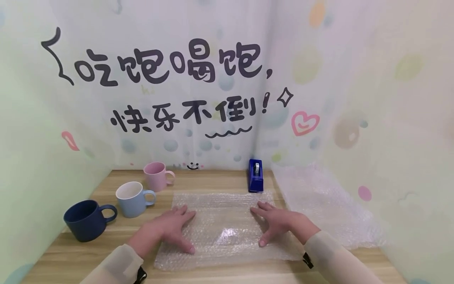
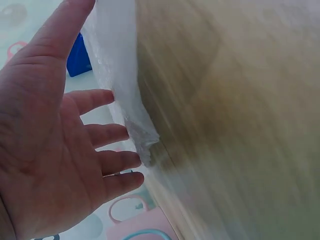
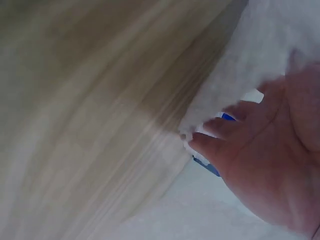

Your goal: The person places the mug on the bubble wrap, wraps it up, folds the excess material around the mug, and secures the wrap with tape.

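"So, why spread wide?"

"My left hand (image 1: 175, 227) and right hand (image 1: 277, 221) touch opposite sides of the clear plastic bubble-wrap sheet (image 1: 223, 221), at near centre, seemingly steadying it."

"Farther out?"

"Blue plastic tape dispenser (image 1: 255, 183), far; handled pink mug (image 1: 155, 181), pale-blue mug (image 1: 131, 206), navy mug (image 1: 86, 227), left, perhaps leaving room."

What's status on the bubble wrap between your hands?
Left hand, right hand spread, touching opposite sides of bubble wrap. It lies on table. Tape dispenser close by its far edge.

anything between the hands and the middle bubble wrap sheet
Nothing visible: the left hand and right hand touch the bubble wrap sheet. The blue tape dispenser stands by the sheet's far edge, out of their way.
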Tool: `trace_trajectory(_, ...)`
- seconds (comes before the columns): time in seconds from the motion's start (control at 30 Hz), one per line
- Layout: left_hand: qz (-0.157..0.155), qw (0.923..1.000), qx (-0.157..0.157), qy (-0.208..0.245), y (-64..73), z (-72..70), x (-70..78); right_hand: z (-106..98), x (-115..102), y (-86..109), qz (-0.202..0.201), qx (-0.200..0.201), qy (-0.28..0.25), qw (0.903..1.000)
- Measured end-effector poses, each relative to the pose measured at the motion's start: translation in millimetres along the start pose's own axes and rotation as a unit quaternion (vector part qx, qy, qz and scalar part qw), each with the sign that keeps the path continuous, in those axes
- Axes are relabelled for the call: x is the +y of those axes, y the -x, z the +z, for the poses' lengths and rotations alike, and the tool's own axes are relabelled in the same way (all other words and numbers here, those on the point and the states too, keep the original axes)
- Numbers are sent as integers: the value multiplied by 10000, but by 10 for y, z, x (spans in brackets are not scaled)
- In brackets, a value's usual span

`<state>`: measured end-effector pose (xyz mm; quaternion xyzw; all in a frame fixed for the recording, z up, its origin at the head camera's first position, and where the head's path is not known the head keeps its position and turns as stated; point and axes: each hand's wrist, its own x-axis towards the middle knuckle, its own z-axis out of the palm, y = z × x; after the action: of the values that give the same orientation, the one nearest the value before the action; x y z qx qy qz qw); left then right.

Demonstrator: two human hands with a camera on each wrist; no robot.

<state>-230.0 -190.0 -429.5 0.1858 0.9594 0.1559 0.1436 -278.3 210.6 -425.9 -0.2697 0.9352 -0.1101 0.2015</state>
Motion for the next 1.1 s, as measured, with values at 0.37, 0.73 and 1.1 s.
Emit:
trace_trajectory(0.37,214,9991,278,237,-20,86,-119,47,59,-85,138,-43,-169,9998)
trace_trajectory(0.73,-99,9491,3136,280,84,-670,-496,11,77,-71,-1,6,-379,9993)
trace_trajectory(1.1,-1721,9634,2052,-85,296,-861,-1024,28,94,-111,56,-113,-475,9988)
